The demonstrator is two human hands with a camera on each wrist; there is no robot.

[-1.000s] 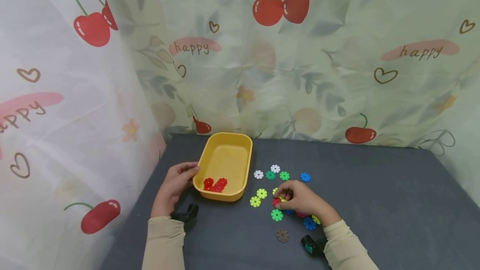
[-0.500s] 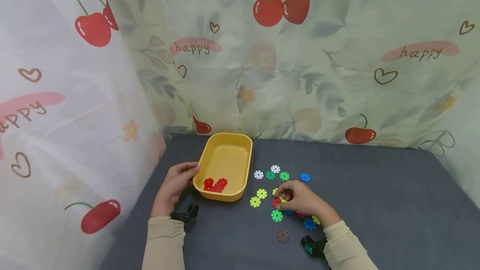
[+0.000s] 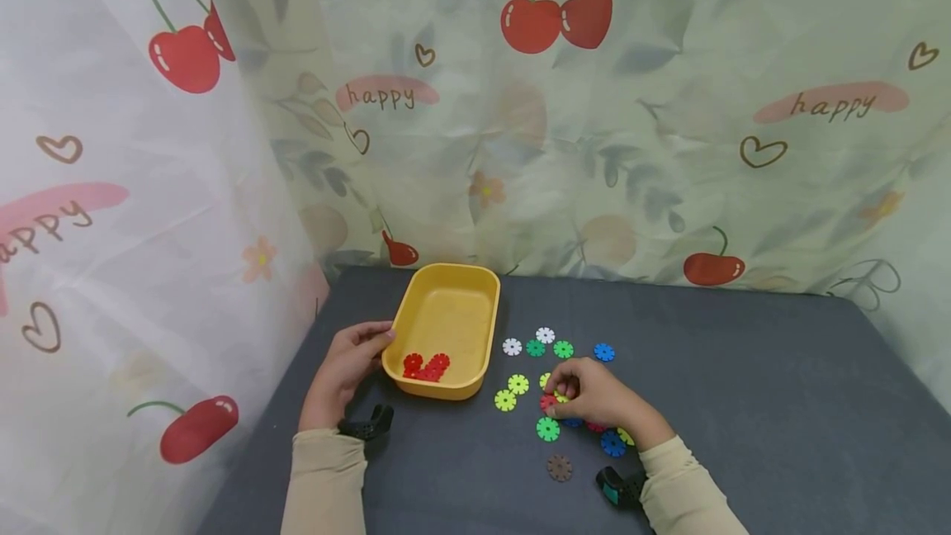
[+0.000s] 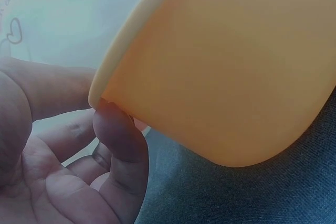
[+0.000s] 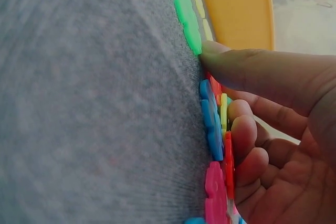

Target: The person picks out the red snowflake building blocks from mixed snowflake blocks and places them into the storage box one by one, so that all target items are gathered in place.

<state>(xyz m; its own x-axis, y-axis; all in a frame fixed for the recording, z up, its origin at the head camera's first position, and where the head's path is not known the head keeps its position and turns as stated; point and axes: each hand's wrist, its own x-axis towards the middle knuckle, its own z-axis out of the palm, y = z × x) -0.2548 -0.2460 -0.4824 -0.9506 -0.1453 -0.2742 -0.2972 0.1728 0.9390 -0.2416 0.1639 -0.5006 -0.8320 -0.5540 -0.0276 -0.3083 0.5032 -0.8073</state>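
At the left of the table, my left hand (image 3: 347, 366) pinches the rim of a yellow plastic tray (image 4: 220, 77) near its front left corner, thumb and forefinger on either side. Several red notched plastic discs (image 3: 427, 370) lie at the tray's near end. My right hand (image 3: 594, 393) is low over the loose discs, thumb and forefinger pinching the edges of a red disc (image 3: 548, 402). In the right wrist view the thumb partly covers that red disc (image 5: 214, 88). A green disc (image 3: 548, 428) lies just in front of the thumb, a blue disc (image 5: 211, 121) beside it.
Yellow discs (image 3: 506, 400) lie between tray and right hand; white (image 3: 512, 347), green (image 3: 563, 349) and blue discs (image 3: 604, 352) lie behind it. A brown disc (image 3: 560, 468) is nearest the front. Patterned cloth (image 3: 639, 122) stands behind the dark table (image 3: 780, 403).
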